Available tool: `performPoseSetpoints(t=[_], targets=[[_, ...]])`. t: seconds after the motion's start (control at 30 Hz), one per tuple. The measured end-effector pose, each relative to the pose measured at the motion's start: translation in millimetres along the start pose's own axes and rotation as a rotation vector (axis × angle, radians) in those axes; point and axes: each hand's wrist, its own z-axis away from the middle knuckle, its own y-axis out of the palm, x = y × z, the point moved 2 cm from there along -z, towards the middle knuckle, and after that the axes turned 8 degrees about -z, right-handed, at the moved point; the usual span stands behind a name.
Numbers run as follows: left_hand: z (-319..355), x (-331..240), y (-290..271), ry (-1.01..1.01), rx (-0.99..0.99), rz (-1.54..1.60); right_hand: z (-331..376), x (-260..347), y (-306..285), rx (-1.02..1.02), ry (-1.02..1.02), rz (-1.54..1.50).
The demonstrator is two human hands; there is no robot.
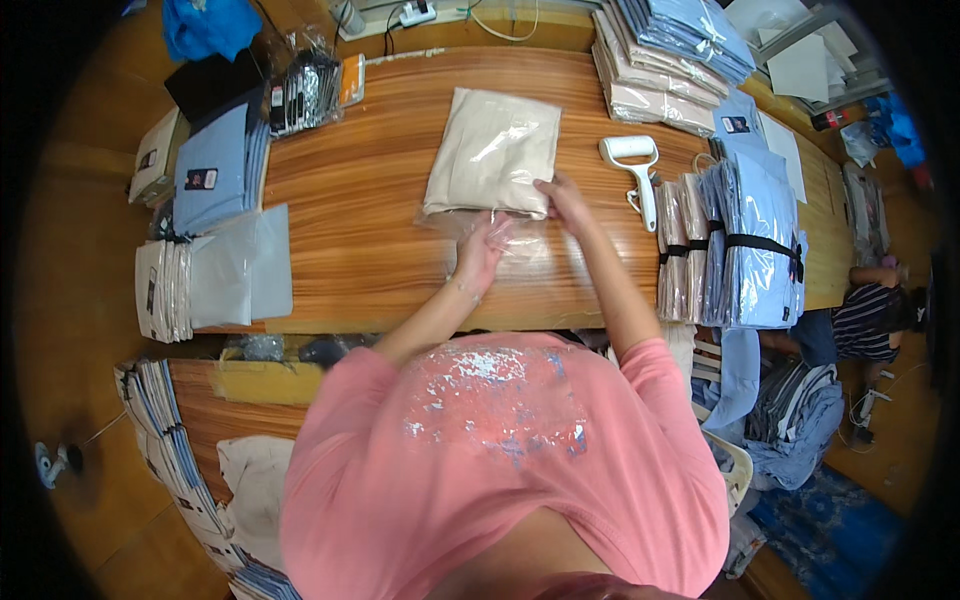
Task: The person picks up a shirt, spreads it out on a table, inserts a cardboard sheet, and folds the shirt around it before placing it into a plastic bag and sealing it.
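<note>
A folded cream garment (495, 150) lies in a clear plastic bag on the wooden table in front of me. The bag's loose clear flap (520, 232) hangs off the near edge of the garment. My right hand (565, 203) pinches the bagged garment at its near right corner, thumb on top. My left hand (482, 250) is at the near edge, its fingers closed around the thin plastic of the flap, which partly covers the fingertips.
To the right lie a white lint roller (632, 165) and banded stacks of bagged blue garments (765, 240). More bagged garments (665, 90) are piled at the far right. Blue garments (215, 165) and frosted plastic sheets (245, 265) lie at the left. Another person (865, 320) is at far right.
</note>
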Motion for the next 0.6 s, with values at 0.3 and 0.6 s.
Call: performPoseSetpoints(t=[0.3,0.6], targets=[[34,-51,-13,0.717,0.328,-1.389,67,-10,49,0.104,-0.885,1.214],[31,-25,-15,1.188,0.309,-2.22,55,-12,49,0.129,-1.151,1.532]])
